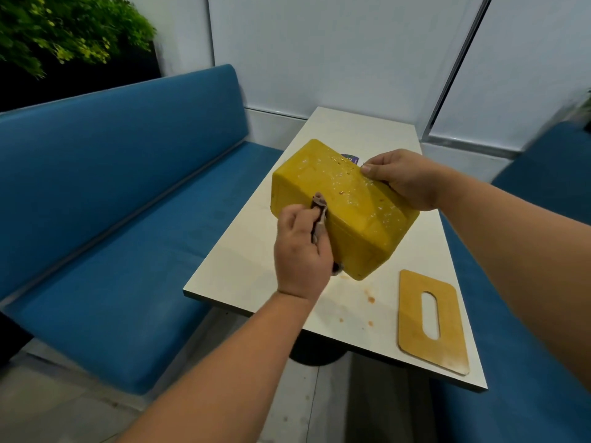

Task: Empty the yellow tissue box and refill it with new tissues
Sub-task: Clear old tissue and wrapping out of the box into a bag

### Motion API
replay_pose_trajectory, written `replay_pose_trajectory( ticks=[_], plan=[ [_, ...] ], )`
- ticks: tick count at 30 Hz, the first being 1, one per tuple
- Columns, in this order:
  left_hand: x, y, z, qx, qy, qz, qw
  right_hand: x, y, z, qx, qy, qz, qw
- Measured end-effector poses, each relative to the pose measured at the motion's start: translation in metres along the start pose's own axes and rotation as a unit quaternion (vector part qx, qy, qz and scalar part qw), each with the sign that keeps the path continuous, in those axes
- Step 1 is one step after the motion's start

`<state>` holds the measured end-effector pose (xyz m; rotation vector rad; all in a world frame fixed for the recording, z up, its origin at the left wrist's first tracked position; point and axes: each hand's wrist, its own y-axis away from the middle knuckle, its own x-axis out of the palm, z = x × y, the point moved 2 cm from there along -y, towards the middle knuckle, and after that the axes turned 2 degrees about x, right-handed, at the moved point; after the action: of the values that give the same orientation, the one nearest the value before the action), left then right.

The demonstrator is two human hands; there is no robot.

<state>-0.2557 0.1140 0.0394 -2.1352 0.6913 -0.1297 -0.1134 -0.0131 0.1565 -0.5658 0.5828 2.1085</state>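
Note:
The yellow tissue box (345, 203) is tilted above the white table (256, 266), its speckled underside turned up toward me and its opening facing left and down. My right hand (403, 179) grips the box's far right edge. My left hand (300, 251) is at the box's opening on the left side and pinches a crumpled bit of brownish tissue or wrapper (319, 207). The box's inside is hidden. Its flat wooden lid (431, 321) with a long slot lies on the table at the near right.
Blue padded benches stand on the left (128, 203) and right (527, 362) of the table. Small orange stains (370, 298) mark the tabletop near the box. A purple sticker (351, 158) shows behind the box. A leafy plant (64, 33) sits at the back left.

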Motion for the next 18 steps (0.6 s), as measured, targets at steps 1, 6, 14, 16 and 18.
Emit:
replay_pose_trajectory(
  ticks=[1, 6, 14, 16, 18],
  plan=[
    [0.003, 0.007, -0.004, 0.018, 0.013, 0.011, 1.000, 0.002, -0.001, -0.001, -0.003, -0.013, -0.003, 1.000],
    [0.016, 0.051, -0.028, 0.102, 0.073, 0.106, 0.986, 0.007, 0.001, -0.009, 0.002, -0.023, 0.002, 1.000],
    [-0.014, -0.013, 0.017, -0.057, -0.018, -0.020, 0.998, 0.004, 0.008, -0.016, 0.020, 0.003, 0.025, 0.999],
    [-0.024, -0.029, 0.025, -0.081, -0.034, -0.033, 0.996, 0.005, 0.010, -0.018, 0.018, 0.007, 0.021, 1.000],
    [-0.028, -0.037, 0.028, -0.075, -0.052, -0.023, 0.996, 0.006, 0.011, -0.019, 0.014, 0.009, 0.011, 1.000]
  ],
)
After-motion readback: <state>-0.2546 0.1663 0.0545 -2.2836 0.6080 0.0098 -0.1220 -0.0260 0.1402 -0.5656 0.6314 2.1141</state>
